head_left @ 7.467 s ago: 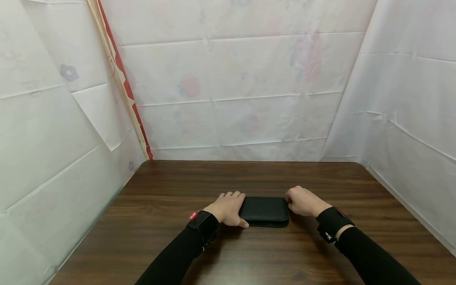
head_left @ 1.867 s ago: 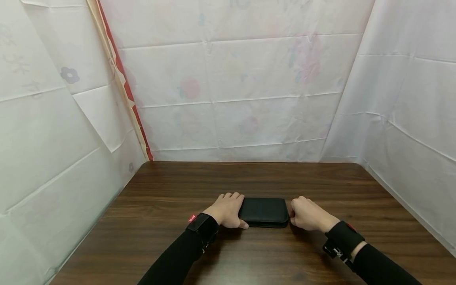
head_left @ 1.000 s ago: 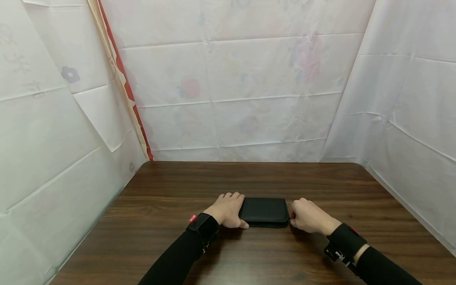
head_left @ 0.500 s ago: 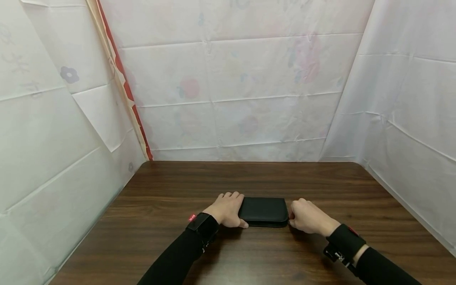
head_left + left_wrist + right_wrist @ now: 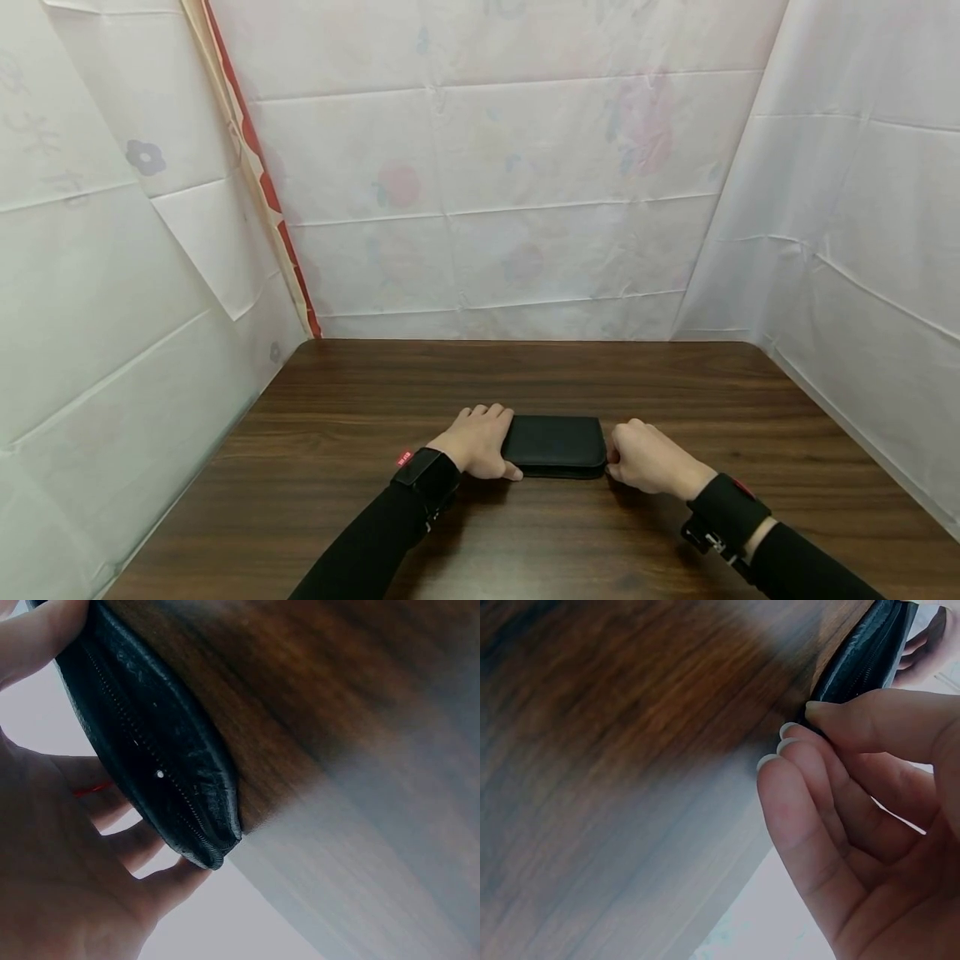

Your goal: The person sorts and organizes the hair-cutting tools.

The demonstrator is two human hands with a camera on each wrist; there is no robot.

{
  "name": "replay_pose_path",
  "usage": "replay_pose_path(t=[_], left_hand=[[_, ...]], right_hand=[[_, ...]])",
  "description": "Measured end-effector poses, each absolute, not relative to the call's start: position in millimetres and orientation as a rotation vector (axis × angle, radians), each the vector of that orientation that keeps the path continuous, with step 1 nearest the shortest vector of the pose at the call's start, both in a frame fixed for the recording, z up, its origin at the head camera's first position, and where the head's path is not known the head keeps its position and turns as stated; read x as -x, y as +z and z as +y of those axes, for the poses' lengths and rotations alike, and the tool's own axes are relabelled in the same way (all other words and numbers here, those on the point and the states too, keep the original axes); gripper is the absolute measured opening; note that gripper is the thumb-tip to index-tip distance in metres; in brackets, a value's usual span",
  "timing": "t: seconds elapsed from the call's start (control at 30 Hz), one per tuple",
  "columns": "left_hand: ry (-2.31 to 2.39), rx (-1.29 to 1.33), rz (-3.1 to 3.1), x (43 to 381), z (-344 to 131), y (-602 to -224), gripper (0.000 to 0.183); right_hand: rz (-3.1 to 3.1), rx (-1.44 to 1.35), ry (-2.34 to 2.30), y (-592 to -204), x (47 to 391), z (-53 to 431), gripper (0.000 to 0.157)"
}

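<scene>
A black zip wallet [image 5: 555, 444] lies flat on the brown wooden table. My left hand [image 5: 477, 442] holds its left end, thumb at the near edge and fingers on the far side. In the left wrist view the wallet's zipper [image 5: 180, 791] runs along the edge, with the two covers slightly apart. At the near right corner, my right hand [image 5: 649, 457] pinches with thumb and curled fingers. The right wrist view has the thumb against the wallet's corner [image 5: 855, 664]; whatever lies between the fingertips, perhaps a zipper pull, is hidden.
White patterned sheets [image 5: 480, 183] hang behind the table and at both sides. Wood-grain tabletop [image 5: 360, 383] surrounds the wallet. Black bands with small devices [image 5: 726, 508] sit on both wrists.
Since the oldest frame, my right hand has shifted from the wallet's right side down to its near right corner. In the last second it barely moves. My left hand stays put.
</scene>
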State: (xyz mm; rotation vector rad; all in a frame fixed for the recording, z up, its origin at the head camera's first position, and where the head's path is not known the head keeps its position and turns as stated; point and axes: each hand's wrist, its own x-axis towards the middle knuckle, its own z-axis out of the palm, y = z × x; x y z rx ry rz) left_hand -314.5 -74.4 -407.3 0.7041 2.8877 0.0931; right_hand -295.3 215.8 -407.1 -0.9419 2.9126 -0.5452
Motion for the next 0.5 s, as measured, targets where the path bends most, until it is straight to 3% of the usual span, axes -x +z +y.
replay_pose_path(t=[0.5], left_hand=[[0.092, -0.7, 2.886, 314.3, -74.5, -407.9, 0.095]], right_hand=[[2.913, 0.92, -0.538, -407.4, 292.7, 213.2, 0.018]])
